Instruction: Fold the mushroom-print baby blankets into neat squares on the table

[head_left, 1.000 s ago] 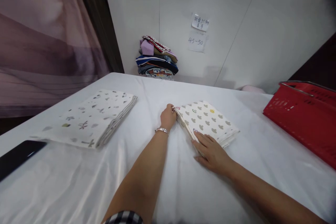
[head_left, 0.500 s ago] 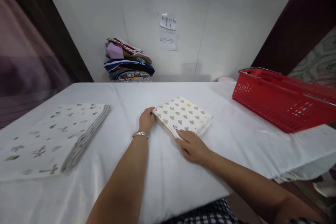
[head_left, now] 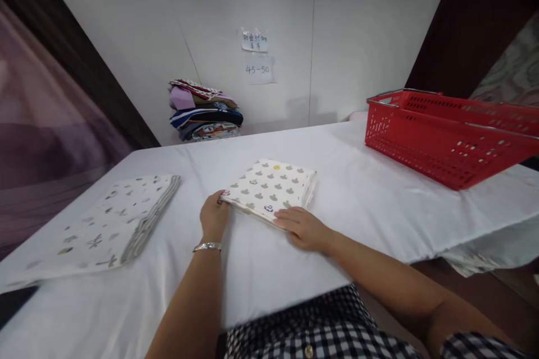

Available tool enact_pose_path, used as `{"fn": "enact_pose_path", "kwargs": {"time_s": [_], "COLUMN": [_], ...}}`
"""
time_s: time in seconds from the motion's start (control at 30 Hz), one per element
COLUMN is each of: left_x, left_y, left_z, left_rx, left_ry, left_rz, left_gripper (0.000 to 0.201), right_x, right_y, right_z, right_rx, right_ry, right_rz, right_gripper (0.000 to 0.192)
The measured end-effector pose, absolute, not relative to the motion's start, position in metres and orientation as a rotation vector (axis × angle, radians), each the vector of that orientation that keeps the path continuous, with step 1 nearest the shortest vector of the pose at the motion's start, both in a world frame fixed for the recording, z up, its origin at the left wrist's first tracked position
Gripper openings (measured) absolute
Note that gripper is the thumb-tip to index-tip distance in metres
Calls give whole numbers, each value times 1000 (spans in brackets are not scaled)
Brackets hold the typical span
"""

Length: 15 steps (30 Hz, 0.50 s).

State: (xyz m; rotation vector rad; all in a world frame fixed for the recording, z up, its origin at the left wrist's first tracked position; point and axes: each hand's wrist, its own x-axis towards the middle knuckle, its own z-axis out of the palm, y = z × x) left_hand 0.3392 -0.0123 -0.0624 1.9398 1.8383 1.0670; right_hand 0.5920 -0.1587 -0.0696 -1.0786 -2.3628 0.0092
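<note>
On your far left, a larger folded sheet (head_left: pixel 105 224) lies flat on the table (head_left: pixel 379 202), its near corner cut off by the frame edge. Your left hand (head_left: pixel 214 215) pinches the near-left corner of the folded patterned cloth (head_left: pixel 269 189) at the table's middle. Your right hand (head_left: pixel 304 228) lies flat, fingers spread, on its near-right corner. The cloth looks light, soft and limp, so it should sag if lifted by one corner; grip both near corners or slide under the fold. The red basket (head_left: pixel 442 134) hides its contents, and the wall notes are too small to read.
</note>
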Motion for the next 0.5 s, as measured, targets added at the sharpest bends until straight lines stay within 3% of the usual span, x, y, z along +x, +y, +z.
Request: {"fn": "enact_pose_path", "kwargs": {"time_s": [0.3, 0.5], "left_x": [332, 341], "left_y": [-26, -38], "left_z": [-76, -74], "left_rx": [1962, 2389], "left_ry": [1770, 1686], "left_rz": [1084, 1152], "left_gripper": [33, 44], "right_x": [599, 598], "right_y": [-161, -164], "right_z": [-68, -64], "right_rx": [-1044, -1070], "right_ry": [-2341, -2303], "right_rz": [153, 163], "right_gripper": [58, 51]}}
